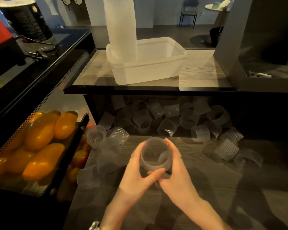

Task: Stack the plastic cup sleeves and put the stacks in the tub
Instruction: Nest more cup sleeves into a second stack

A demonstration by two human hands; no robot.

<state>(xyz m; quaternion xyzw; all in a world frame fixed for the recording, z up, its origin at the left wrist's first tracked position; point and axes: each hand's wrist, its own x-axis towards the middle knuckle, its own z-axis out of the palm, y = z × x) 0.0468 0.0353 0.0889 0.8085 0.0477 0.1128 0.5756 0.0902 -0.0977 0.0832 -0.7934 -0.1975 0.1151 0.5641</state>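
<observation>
Both hands, left (136,170) and right (175,170), grip closed round one sleeve (155,156). Advice: keep it round and level; nest the next squarely before adding to the tub (156,70).

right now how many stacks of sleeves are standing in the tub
1. A tall stack stands upright in the left end of the tub on the upper shelf; its top runs out of frame. The rest of the tub looks empty.
</observation>
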